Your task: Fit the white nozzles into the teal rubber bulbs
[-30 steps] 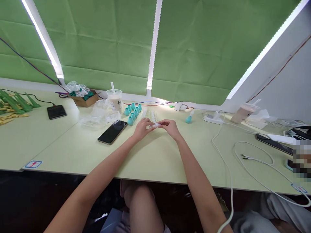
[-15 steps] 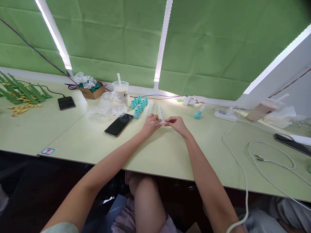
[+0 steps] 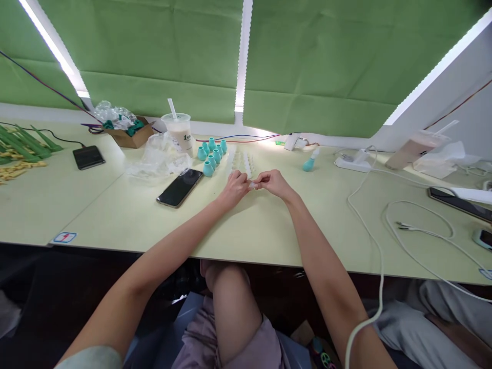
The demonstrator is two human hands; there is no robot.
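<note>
My left hand (image 3: 234, 188) and my right hand (image 3: 273, 183) meet over the table, fingertips pinched on a small whitish translucent piece (image 3: 252, 185). Its exact kind is too small to make out. Just beyond my fingers lie rows of small pale parts (image 3: 246, 163), translucent and whitish. Left of those rows stands a group of several turquoise bulb-shaped pieces (image 3: 211, 159), with open necks upward. Farther right, a single turquoise bulb with a whitish tip (image 3: 308, 164) rests apart from the others.
A black phone (image 3: 180, 188), crumpled clear plastic (image 3: 157, 159) and a lidded drink cup (image 3: 179, 132) are at left. Behind them sits a cardboard box (image 3: 129, 136). At right are a power strip (image 3: 352, 163), loose white cables (image 3: 369, 230) and another cup (image 3: 411, 148).
The camera view has shifted, so the table things appear slightly higher and more to the left. Both hands stay together, pinching the small whitish piece.
</note>
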